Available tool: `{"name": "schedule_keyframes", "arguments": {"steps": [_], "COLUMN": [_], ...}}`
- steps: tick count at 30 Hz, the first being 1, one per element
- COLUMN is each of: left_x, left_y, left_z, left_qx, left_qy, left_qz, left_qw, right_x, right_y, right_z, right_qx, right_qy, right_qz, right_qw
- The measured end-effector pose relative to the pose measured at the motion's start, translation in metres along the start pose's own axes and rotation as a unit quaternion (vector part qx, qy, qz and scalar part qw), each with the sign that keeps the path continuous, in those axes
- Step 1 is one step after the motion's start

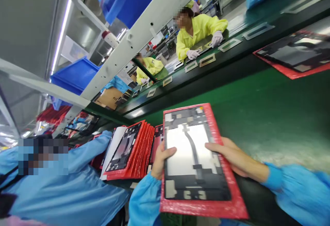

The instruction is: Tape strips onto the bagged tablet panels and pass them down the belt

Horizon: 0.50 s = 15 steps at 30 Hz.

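Both hands held a tablet panel (193, 157) in its red wrap, raised just above the green desk (270, 116) and tilted toward the camera. The left hand (160, 160) clasped the panel's left edge, with its thumb over the pale face and its other fingers hidden beneath. The right hand (232, 159) gripped the opposite edge in the same way: its fingers (215, 147) lay on the front near the red border, and the rest curled under, out of sight. The panel thus sat between the two hands, pinched at mid-height on each side. Just to its left stood a stack of red-wrapped panels (129, 150), beside a co-worker's blue sleeve (85, 150).
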<state>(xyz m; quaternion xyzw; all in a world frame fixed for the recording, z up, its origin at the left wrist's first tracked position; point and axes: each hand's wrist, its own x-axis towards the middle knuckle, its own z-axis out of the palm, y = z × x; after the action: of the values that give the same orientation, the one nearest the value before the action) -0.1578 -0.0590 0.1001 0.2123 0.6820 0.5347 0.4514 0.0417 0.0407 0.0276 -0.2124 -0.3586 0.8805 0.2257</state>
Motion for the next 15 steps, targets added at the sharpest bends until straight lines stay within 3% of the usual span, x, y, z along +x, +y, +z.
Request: {"name": "schedule_keyframes", "arguments": {"steps": [3, 7, 11, 15], "left_x": [0.015, 0.040, 0.055, 0.068], "left_y": [0.013, 0.022, 0.015, 0.006], "left_z": [-0.064, -0.119, -0.143, -0.144], "left_qx": [0.074, 0.132, 0.164, 0.182], "left_qy": [0.085, 0.144, 0.155, 0.171], "left_qz": [-0.022, -0.013, -0.014, 0.008], "left_qw": [0.993, 0.981, 0.974, 0.968], "right_x": [0.053, 0.109, 0.131, 0.131], "right_y": [0.013, 0.033, 0.045, 0.042], "right_z": [0.052, 0.093, 0.103, 0.097], "right_qx": [-0.076, -0.331, -0.403, -0.466], "right_qy": [-0.030, 0.044, 0.059, 0.069], "right_qz": [-0.049, -0.008, 0.025, -0.008], "right_qw": [0.995, 0.943, 0.913, 0.882]}}
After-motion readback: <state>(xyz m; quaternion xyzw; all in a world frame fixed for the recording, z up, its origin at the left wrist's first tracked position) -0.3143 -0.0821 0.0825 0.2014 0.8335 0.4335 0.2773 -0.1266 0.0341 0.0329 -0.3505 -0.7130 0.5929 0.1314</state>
